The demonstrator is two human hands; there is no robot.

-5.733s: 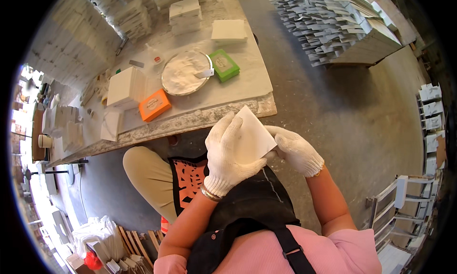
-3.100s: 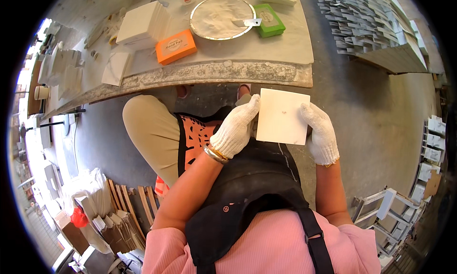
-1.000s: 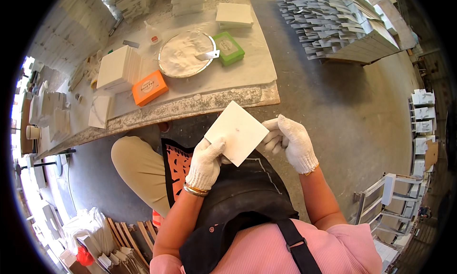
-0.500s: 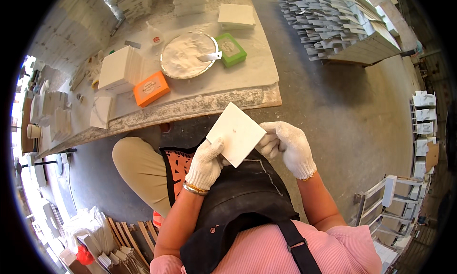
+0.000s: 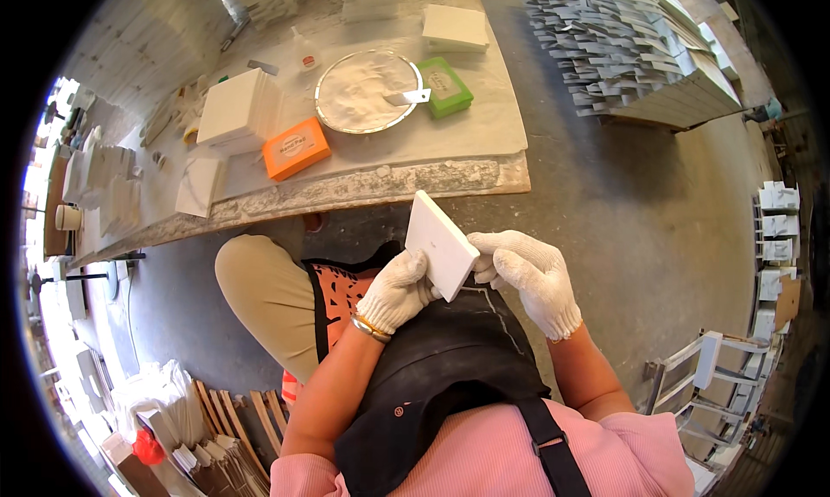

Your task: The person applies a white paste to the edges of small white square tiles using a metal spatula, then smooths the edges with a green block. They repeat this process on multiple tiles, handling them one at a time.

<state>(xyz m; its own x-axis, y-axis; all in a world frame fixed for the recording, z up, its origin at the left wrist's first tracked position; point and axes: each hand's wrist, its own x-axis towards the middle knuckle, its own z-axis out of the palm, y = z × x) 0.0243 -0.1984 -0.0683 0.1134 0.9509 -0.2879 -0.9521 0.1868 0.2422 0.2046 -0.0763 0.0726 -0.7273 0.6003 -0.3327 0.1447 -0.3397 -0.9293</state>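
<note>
A white square tile (image 5: 439, 248) is held up in front of my lap, its thin right edge turned toward my right hand. My left hand (image 5: 398, 291), in a white knitted glove, grips it by the lower left side with the thumb on its face. My right hand (image 5: 529, 277), gloved alike, is at the tile's right corner. Its fingers are bent and drawn together beside the edge; whether something small is between them is hidden. Both hands are above my black apron (image 5: 441, 341).
The table (image 5: 389, 173) ahead bears a bowl of white powder (image 5: 341, 121) with a scraper (image 5: 406, 97), an orange box (image 5: 296, 149), a green box (image 5: 445, 88) and stacked white tiles (image 5: 232, 117). A loaded pallet (image 5: 657, 91) stands far right, a metal rack (image 5: 692, 367) near right.
The tile has tipped so its face is seen more slantwise and its right edge shows. My right hand has turned a little, its fingers still at the tile's corner. The view has shifted slightly.
</note>
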